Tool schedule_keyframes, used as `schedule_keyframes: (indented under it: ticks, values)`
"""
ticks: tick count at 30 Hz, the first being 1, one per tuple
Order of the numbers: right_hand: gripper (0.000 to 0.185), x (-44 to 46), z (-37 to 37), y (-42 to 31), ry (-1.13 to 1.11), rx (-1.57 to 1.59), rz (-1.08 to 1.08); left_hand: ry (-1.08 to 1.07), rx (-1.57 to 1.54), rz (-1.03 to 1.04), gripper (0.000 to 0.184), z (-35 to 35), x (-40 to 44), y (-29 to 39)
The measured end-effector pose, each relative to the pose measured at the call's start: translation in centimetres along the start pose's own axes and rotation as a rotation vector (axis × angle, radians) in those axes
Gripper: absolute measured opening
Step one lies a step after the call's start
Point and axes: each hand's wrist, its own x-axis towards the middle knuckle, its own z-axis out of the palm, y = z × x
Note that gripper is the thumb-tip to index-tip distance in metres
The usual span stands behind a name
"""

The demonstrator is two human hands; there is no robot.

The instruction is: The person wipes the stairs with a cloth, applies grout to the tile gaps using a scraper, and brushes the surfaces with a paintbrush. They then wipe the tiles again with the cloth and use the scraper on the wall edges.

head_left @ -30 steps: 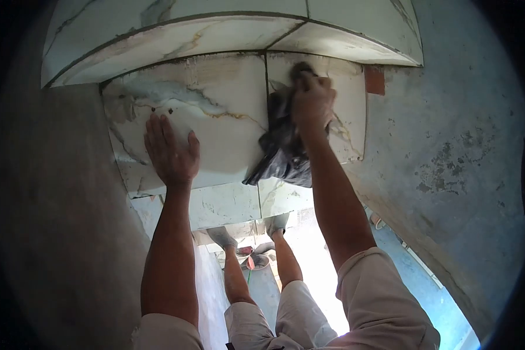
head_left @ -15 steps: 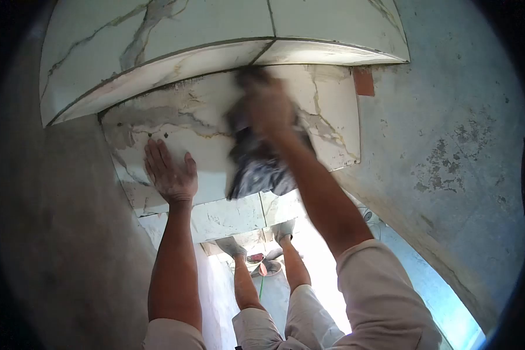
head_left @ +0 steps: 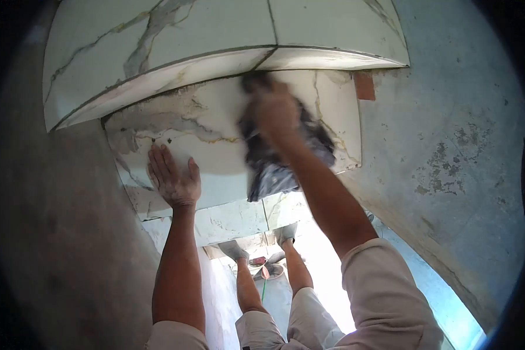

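Note:
My left hand (head_left: 176,179) lies flat with spread fingers on the left part of a pale marbled tile step (head_left: 215,160), just below two small dark spots. A dark crumpled cloth (head_left: 274,175) is bunched in my right hand (head_left: 277,114), which is blurred by motion. The cloth rests on the step across the area of the tile joint, near the foot of the riser (head_left: 186,73), and its loose end hangs toward the step's front edge.
Above is a higher marbled step (head_left: 215,23). A patchy blue-grey wall (head_left: 449,134) stands at the right, with a reddish-brown patch (head_left: 364,86) beside the riser. A dark grey wall (head_left: 58,221) is at the left. My feet are on lower tiles, near a round container (head_left: 277,271).
My right hand has moved left along the step with the cloth. My left hand stays flat on the tile, while the camera view has shifted to show more of the upper step.

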Motion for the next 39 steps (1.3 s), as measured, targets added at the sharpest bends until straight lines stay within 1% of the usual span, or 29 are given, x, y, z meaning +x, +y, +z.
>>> schedule_keyframes:
  ticks: [1, 2, 4, 5, 6, 7, 8, 10, 11, 12, 13, 14, 16, 17, 18, 19, 20, 21, 22, 24, 26, 27, 29, 30, 32, 33, 35, 38, 39]
  values:
    - [0.042, 0.3, -2.7, 0.7, -0.012, 0.046, 0.135, -0.003, 0.002, -0.009, 0.069, 0.0, 0.0, -0.1]
    - [0.042, 0.4, -2.7, 0.7, 0.008, 0.071, 0.241, 0.000, 0.001, -0.005, 0.068, -0.1, 0.1, 0.0]
    - [0.038, 0.4, -0.8, -1.9, 0.042, 0.004, 0.294, 0.015, -0.012, -0.001, 0.068, -0.3, 0.2, 0.4]
    - [0.036, 0.1, 1.0, -3.2, 0.078, -0.055, 0.104, 0.029, -0.023, 0.004, 0.068, -0.2, 0.3, 0.3]
    - [0.033, -0.1, 1.0, -5.6, -0.015, 0.014, 0.010, 0.034, -0.030, 0.012, 0.068, -0.3, 0.2, 0.1]
    - [0.036, 0.0, -0.4, -8.1, -0.110, 0.052, -0.085, 0.035, -0.029, 0.018, 0.068, -0.4, 0.0, 0.0]
    - [0.036, 0.0, -0.4, -7.4, -0.105, 0.051, -0.077, 0.037, -0.020, 0.023, 0.068, -0.3, 0.0, 0.0]
    - [0.038, -0.2, 0.4, -3.6, 0.058, 0.030, -0.224, 0.042, -0.023, 0.041, 0.068, -0.1, 0.2, 0.0]
    - [0.041, -0.2, 1.5, 0.9, 0.012, -0.130, -0.083, 0.037, -0.022, 0.026, 0.068, 0.0, 0.1, 0.0]
    - [0.043, 0.1, -1.8, 4.1, -0.026, -0.070, 0.065, 0.033, -0.025, 0.009, 0.067, 0.2, 0.0, -0.1]
    - [0.045, -0.3, -2.5, 8.3, -0.021, -0.125, 0.165, 0.031, -0.041, 0.013, 0.067, 0.2, -0.1, -0.1]
    - [0.044, -0.6, -0.3, 16.4, -0.149, -0.284, 0.257, 0.020, -0.036, 0.012, 0.067, 0.1, 0.0, -0.1]
    - [0.039, 0.5, -6.4, 14.8, 0.046, -0.003, 0.733, 0.019, -0.043, 0.006, 0.066, 0.0, 0.1, -0.1]
    - [0.033, 0.7, -5.3, 14.6, -0.255, -0.334, 0.532, 0.036, -0.051, 0.015, 0.066, -0.1, 0.1, 0.0]
    - [0.033, 0.8, -3.2, 13.1, -0.420, -0.607, 0.254, 0.053, -0.057, 0.027, 0.065, -0.3, 0.1, 0.1]
    - [0.032, 1.1, -1.6, 9.0, -0.122, -0.162, 0.513, 0.064, -0.065, 0.029, 0.065, -0.3, 0.4, 0.3]
    - [0.032, 1.3, -2.8, 3.9, -0.223, -0.206, 0.407, 0.069, -0.053, 0.033, 0.065, -0.3, 0.5, 0.3]
    - [0.033, 0.2, -2.0, 2.6, -0.036, -0.117, 0.082, 0.059, -0.039, 0.040, 0.065, -0.4, 0.2, 0.2]
    - [0.036, -0.4, -4.2, 2.2, -0.135, -0.004, -0.030, 0.057, -0.043, 0.048, 0.065, -0.6, 0.1, 0.3]
    - [0.039, 1.2, -5.1, 7.4, -0.411, -0.324, 0.139, 0.018, 0.006, 0.036, 0.065, -0.7, 0.4, 0.3]
    - [0.044, 1.4, -7.8, 11.5, -0.187, -0.205, 0.253, 0.024, 0.000, 0.044, 0.066, -0.6, 0.4, 0.2]
    - [0.044, 1.7, -7.0, 11.3, -0.193, -0.203, 0.244, 0.033, -0.005, 0.041, 0.066, -0.6, 0.3, 0.2]
    - [0.045, 1.9, -5.4, 10.0, -0.104, -0.241, 0.560, 0.031, -0.023, 0.041, 0.066, -0.5, -0.2, -0.2]
    - [0.045, 2.3, -5.0, 8.4, -0.090, -0.245, 0.559, 0.044, -0.048, 0.038, 0.067, -0.1, 0.0, 0.0]
    - [0.035, 1.6, -3.9, 5.0, -0.102, -0.198, 0.456, 0.054, -0.044, 0.055, 0.068, -0.2, 0.1, 0.1]
    - [0.035, 1.4, -4.2, 6.3, -0.101, -0.196, 0.461, 0.022, -0.028, 0.034, 0.068, -0.6, 0.2, 0.3]
    - [0.034, 1.0, -5.7, 10.8, -0.186, -0.228, 0.167, -0.013, -0.008, 0.016, 0.068, -0.5, 0.4, 0.4]
    - [0.033, 2.1, -7.8, 13.7, -0.209, -0.274, 0.597, -0.008, 0.027, 0.034, 0.069, -0.4, -0.2, 0.2]
    - [0.033, 2.5, -7.6, 13.6, -0.204, -0.271, 0.597, 0.002, 0.020, 0.031, 0.069, -0.3, -0.1, 0.2]
